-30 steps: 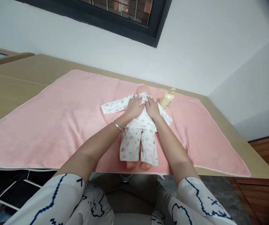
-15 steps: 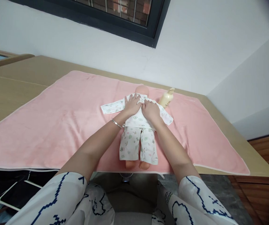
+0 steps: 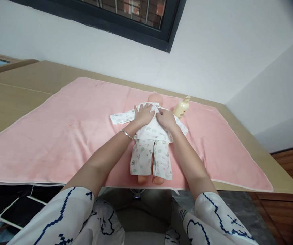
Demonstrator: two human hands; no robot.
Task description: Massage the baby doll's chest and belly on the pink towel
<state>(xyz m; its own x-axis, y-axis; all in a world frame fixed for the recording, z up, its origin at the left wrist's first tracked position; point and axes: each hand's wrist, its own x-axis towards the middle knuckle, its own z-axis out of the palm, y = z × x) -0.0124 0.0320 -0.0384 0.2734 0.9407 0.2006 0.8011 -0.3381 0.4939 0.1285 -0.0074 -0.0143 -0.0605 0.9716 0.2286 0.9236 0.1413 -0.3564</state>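
A baby doll (image 3: 155, 99) lies on its back, head away from me, dressed in a white printed shirt (image 3: 150, 131) and matching trousers (image 3: 141, 158). Its bare feet point toward me. My left hand (image 3: 144, 115) rests on the left side of the doll's chest, fingers spread over the shirt. On the right side of the chest, my right hand (image 3: 167, 119) has its fingers curled at the shirt front, thumb and index finger close together on the fabric. The fingertips are partly hidden. One shirt sleeve stretches out flat to the left; the other lies beneath my right wrist.
A pink blanket (image 3: 90, 126) covers much of the wooden table (image 3: 16, 98) under the doll. A cream pump bottle (image 3: 181, 108) leans near the doll's head on the right. Behind the table are a white wall and a dark window frame (image 3: 126, 35).
My right hand has shifted slightly to the right over the shirt front. My left hand stays almost in place on the chest, and the doll keeps its position.
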